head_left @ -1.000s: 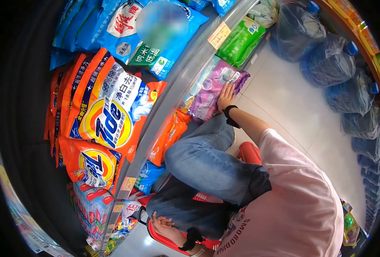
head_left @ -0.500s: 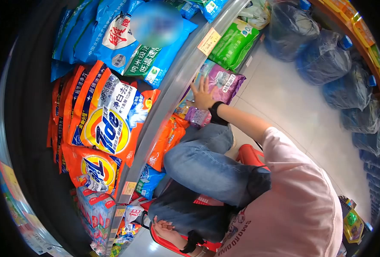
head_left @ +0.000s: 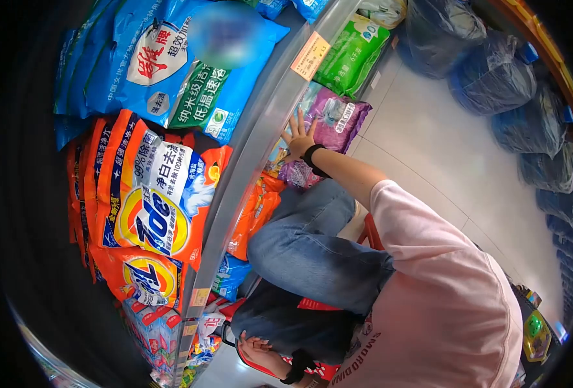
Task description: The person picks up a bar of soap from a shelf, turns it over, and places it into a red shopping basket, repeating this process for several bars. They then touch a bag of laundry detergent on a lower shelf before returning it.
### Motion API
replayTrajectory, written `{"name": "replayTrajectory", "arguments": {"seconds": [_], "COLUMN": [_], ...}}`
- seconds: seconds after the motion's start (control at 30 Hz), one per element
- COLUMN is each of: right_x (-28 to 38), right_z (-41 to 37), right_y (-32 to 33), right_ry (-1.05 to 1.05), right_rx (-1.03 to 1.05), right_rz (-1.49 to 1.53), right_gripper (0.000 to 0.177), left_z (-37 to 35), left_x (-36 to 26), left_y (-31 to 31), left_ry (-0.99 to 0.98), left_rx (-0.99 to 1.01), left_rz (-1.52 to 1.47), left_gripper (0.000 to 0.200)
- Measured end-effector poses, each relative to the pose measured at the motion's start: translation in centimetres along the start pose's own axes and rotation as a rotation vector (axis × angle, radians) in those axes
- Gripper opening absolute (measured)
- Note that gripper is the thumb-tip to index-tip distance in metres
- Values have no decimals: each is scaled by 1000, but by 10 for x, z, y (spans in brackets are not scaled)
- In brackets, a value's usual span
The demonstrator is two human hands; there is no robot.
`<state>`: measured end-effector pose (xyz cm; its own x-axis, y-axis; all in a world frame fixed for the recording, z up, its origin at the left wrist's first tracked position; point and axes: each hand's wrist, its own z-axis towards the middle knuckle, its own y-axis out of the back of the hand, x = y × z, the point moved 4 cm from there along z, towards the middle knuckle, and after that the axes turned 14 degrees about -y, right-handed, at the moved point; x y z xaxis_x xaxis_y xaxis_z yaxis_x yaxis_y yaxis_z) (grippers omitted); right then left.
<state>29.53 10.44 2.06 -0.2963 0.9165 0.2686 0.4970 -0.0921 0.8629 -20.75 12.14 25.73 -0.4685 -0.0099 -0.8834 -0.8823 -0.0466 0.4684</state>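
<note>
My right hand [head_left: 301, 140] is spread, palm down, over purple and multicoloured packets on the low shelf, beside a purple bag [head_left: 340, 123]. It wears a black wristband, and any contact under the palm is hidden. My left hand [head_left: 255, 349] rests on my lower knee, palm turned up, fingers loosely bent and apart, holding nothing. Below the purple packets lie orange bags [head_left: 253, 216] and a blue bag [head_left: 231, 277]. A green bag [head_left: 351, 58] lies above the purple one.
Large orange Tide bags [head_left: 157, 194] and blue detergent bags [head_left: 170, 71] fill the upper shelf, behind a grey shelf edge [head_left: 244, 149] with price tags. Wrapped water bottles [head_left: 497, 77] line the right side. A red basket [head_left: 260, 367] is near my left hand.
The view has shifted, and the shelf bags appear larger and further left. My right hand has moved slightly left in view, still spread. My left hand stays on the knee.
</note>
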Motion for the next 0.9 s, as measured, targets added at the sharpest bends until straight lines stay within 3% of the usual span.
{"name": "replayTrajectory", "arguments": {"seconds": [0.53,0.6,0.73,0.9], "right_x": [2,-3,-11,-34], "right_z": [0,-5,-8,-43], "right_y": [-1,-2,-17,-35], "right_ry": [-36,51,89,75], "right_rx": [11,-149,-245,-85], "right_rz": [-59,-53,-182,-395], "right_gripper": [123,98,103,104], "left_z": [-3,-3,-1,-4], "left_x": [-5,-5,2,4], "left_y": [1,1,5,9], "left_ry": [9,10,-37,-61], "left_rx": [43,67,108,114], "left_rz": [-41,-55,-176,-273], "left_gripper": [38,37,34,35]}}
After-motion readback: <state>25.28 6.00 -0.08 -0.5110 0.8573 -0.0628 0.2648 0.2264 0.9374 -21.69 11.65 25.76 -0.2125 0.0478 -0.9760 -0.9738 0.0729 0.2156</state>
